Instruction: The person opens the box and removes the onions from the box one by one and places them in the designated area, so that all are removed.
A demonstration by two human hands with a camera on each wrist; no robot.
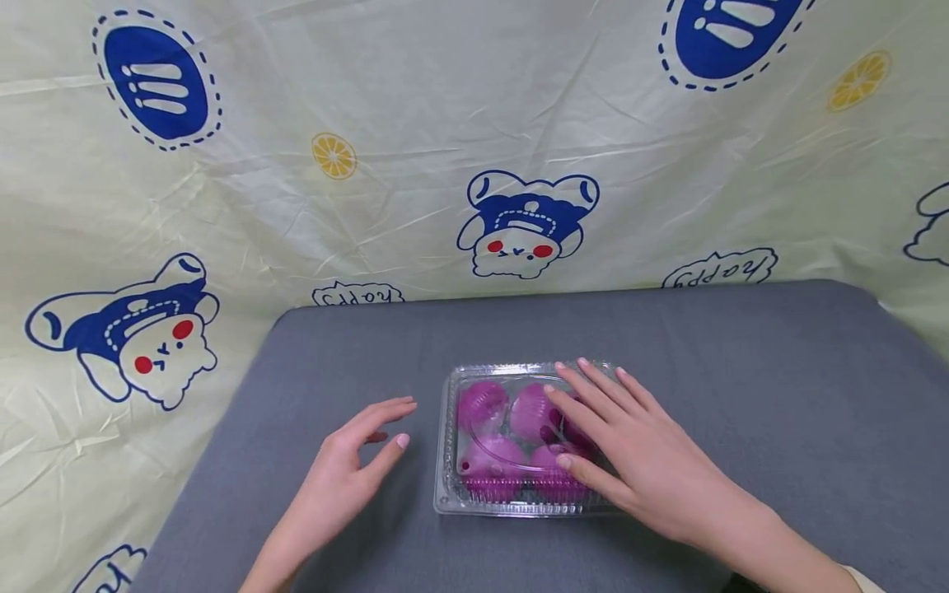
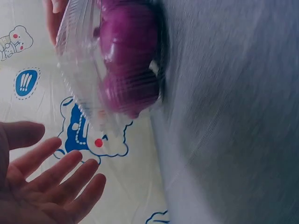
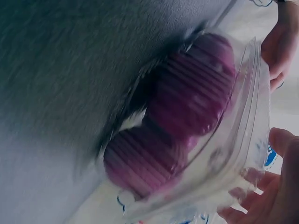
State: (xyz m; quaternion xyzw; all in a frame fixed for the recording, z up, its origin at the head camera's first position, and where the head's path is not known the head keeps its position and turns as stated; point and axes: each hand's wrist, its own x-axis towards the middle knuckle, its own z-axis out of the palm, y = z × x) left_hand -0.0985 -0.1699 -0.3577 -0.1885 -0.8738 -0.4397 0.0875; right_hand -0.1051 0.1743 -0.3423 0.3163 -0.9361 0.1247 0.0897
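Note:
A clear plastic clamshell box sits on the grey tabletop, holding several round, glossy purple items, some with a small dark spot or nub; their kind is not plain. Over the right part of the box my right hand is spread with straight fingers, hiding that side. In the right wrist view its fingers lie along the lid's top; whether they press on it, I cannot tell. My left hand hovers to the left of the box, apart from it, fingers loosely extended, holding nothing. The left wrist view shows that palm facing the box side.
The grey cloth-covered table extends around the box on both sides and behind it. A pale curtain printed with cartoon dogs, blue ovals and orange slices hangs behind the table and down its left side.

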